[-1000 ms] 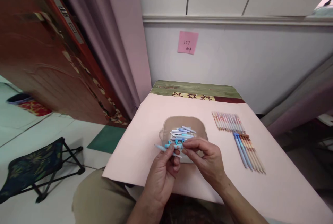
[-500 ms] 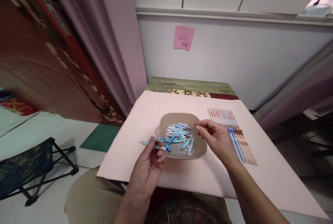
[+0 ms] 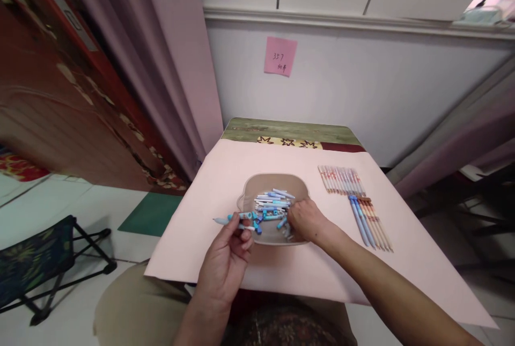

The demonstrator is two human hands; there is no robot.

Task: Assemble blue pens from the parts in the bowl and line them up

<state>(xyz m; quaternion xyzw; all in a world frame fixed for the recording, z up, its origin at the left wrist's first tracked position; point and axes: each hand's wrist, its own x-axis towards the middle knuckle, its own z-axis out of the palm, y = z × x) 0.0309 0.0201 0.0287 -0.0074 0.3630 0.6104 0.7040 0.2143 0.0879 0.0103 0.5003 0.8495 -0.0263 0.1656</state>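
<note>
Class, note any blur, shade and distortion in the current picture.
Head view: small parts beside the right hand look smeared; head view: the pink sheet stretches toward its near right corner, wide-angle style; head view: shade beyond the sheet's right edge.

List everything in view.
Table: one, pink, centre.
Tray: one, beige, on table.
Pen parts: many, blue/white, in tray.
Held pieces: two visible, blue, tray's left.
Farther pens: many, pale, right.
Nearer pens: several, blue/tan, right.
Wall: one, pale, behind table.
Note: one, pink, wall.
Door: one, red, left.
Curtains: two, purple, both sides.
Mat: one, green, left.
Stool: one, dark, left.
Unclear object: one, red, left.
Knee: one, khaki, lower left.
Left hand: one, bare, holding pieces.
Right hand: one, bare, in tray.
</note>
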